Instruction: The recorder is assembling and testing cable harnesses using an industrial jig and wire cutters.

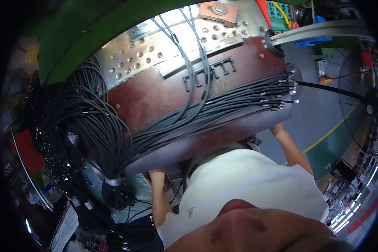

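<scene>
Both of my hands reach beneath the front edge of the reddish-brown work surface (147, 101), which hides their fingers. My left forearm (158, 193) rises to the edge left of centre; my right forearm (292, 147) meets it near the right end. Whether either hand holds anything does not show. A sheaf of black cables (222, 105) lies across the surface just above them, its bare metal ends (292, 86) gathered at the right. Two pairs of thin cables (184, 52) run up from it past a black comb-shaped holder (210, 73).
A thick mass of black cables (77, 105) hangs over the left side, one bundle bound with silvery tape (112, 182). Behind stand a perforated metal plate (145, 56), a bolted copper-coloured block (218, 11) and a green machine cover (84, 33). A fan (367, 107) stands at right.
</scene>
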Available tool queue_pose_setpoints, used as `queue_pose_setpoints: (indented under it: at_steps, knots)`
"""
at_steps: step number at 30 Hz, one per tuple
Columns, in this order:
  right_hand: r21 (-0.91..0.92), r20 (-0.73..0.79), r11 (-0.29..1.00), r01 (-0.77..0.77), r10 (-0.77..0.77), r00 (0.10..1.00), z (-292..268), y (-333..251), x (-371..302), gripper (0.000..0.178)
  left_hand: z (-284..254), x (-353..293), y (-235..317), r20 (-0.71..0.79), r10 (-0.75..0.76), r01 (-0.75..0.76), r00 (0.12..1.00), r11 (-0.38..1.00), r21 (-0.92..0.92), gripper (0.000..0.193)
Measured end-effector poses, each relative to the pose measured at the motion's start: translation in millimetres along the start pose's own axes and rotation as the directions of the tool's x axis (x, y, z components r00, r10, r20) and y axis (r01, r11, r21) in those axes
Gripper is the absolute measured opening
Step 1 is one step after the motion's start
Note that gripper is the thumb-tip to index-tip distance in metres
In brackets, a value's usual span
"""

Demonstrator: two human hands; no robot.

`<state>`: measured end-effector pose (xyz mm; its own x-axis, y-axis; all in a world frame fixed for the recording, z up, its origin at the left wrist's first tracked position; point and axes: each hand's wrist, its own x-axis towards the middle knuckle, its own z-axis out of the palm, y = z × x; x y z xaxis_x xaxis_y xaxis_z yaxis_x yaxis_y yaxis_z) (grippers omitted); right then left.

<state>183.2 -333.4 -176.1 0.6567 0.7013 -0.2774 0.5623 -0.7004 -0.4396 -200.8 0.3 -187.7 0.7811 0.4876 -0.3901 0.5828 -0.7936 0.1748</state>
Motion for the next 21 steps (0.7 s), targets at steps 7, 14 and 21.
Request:
queue_pose_setpoints:
  at_steps: [7, 14, 21]
  knots:
    - [-0.036, -0.297, 0.987, 0.157, -0.16, 0.941, 8.6, 0.6, 4.8, 0.018, 3.4, 18.1, 4.7, 0.156, -0.065, 0.017, 0.986, 0.957, 0.289, 0.039]
    - [0.132, -0.344, 0.987, 0.088, -0.037, 0.938, 21.5, 6.8, 1.9, 0.017, -31.6, 22.6, 18.6, -0.146, 0.091, -0.069, 0.985, 0.987, 0.146, 0.018]
    - [-0.087, -0.196, 0.995, 0.044, -0.06, 0.979, -30.5, -19.6, 10.3, 0.017, -56.3, 19.6, 42.7, -0.163, -0.006, -0.023, 0.987, 0.984, -0.175, 0.03]
